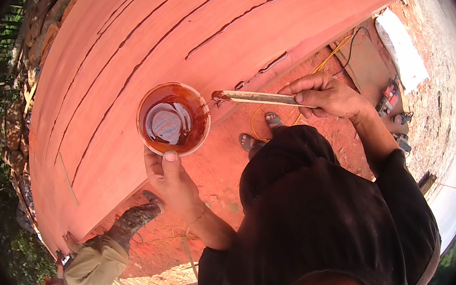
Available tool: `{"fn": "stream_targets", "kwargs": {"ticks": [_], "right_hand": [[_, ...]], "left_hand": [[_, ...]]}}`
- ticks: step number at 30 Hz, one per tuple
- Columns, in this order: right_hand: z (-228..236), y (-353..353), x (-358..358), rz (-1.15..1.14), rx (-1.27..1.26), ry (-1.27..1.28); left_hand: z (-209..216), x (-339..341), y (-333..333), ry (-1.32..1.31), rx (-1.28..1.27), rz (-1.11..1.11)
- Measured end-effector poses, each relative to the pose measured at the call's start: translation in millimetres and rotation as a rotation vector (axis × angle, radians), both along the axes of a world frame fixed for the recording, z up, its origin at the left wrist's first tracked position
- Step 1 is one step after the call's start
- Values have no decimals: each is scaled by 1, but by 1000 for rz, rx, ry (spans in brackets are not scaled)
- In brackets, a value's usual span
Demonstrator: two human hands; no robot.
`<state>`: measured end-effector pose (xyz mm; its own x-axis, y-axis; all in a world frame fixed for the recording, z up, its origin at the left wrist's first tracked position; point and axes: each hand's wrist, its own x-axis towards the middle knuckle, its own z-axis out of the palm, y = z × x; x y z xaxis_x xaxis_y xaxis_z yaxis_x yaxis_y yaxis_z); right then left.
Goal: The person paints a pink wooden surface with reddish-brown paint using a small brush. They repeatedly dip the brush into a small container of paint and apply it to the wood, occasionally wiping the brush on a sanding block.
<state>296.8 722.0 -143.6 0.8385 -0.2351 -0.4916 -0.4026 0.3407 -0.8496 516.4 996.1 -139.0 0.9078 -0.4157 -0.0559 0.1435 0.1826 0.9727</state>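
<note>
My left hand is closed around the lower side of a round bowl, thumb over its rim. Glossy, dark reddish-brown liquid lies inside the bowl. In my right hand a narrow wooden stick is pinched between thumb and fingers. Its dark, wet tip points left, just beyond the bowl's right rim, with a thin strand of liquid hanging there. Beneath both spreads a large reddish wooden panel. Several long dark lines run along it, including a short bead by its near edge.
A thin strip lies on the panel's left part. Another person in a yellow cap bends at its left end. Yellow cables, a flat board, a white sack and power tools lie on the ground at right.
</note>
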Motion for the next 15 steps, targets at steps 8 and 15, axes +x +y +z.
{"fn": "stream_targets", "kwargs": {"ticks": [8,15], "right_hand": [[-9,-8,-18,-11,-280,6],[-9,-7,-20,-21,-377,-74]], "left_hand": [[0,5,6,-14,-17,22],[-2,3,8,1,-29,19]]}}
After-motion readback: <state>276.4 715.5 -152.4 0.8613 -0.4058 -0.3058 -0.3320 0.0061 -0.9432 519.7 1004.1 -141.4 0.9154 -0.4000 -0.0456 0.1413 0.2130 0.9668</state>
